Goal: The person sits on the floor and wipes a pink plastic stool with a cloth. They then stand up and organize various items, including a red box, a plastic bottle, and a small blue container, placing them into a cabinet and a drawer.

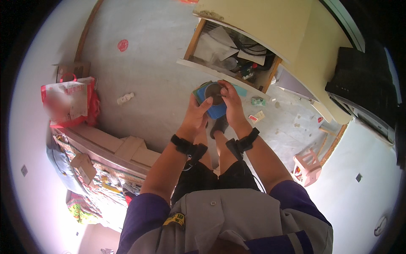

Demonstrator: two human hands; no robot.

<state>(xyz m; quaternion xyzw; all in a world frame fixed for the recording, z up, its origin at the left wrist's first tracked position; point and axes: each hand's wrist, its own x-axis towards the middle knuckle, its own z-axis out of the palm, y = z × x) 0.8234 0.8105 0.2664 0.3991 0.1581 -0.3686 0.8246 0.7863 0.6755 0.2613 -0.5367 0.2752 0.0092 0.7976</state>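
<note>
My left hand (195,115) grips the left side of a small blue box (217,111) with a green and yellowish edge, its thumb on top. A round, dark brownish object (213,93) rests against the box's upper face. My right hand (233,104) holds the right side, with thumb and forefinger at the round object's edge. What the round object is, I cannot tell. Just beyond my hands, an open wooden drawer (222,72) holds papers, black cables (250,47) and small loose items.
A cream cabinet (272,28) bears the drawer. Small litter, including a green packet (258,101), and a white bottle (126,98) lie on the grey floor. A red and white bag (71,101) and a bed (104,177) are at left; a pink stool (307,167) stands at right.
</note>
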